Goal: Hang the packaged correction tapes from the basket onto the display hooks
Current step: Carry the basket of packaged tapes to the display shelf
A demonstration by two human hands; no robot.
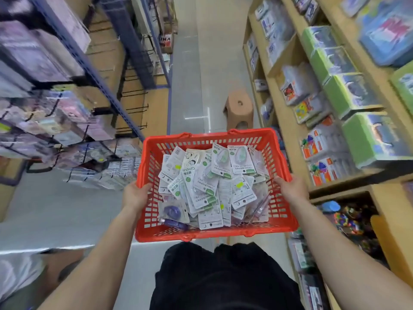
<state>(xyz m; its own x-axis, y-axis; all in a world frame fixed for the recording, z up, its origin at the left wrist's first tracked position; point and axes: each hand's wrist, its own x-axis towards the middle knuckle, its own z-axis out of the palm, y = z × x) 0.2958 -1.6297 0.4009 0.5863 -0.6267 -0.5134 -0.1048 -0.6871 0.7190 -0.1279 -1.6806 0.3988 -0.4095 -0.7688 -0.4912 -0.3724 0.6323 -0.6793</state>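
Basket (214, 234) crosswise; left hand (135, 193), right hand (290, 187) grip ends.

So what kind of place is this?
Most likely a stationery shop aisle: wooden shelves of wrapped goods on the right, black wire display hooks on the left, and a red plastic basket of packaged correction tapes.

One red slatted plastic basket (207, 137) at six o'clock; dozens of white carded correction tape packs (201, 186), too heaped to count; one tan plastic stool (239, 108) at twelve o'clock; two hands, left hand (135, 194) and right hand (290, 186).
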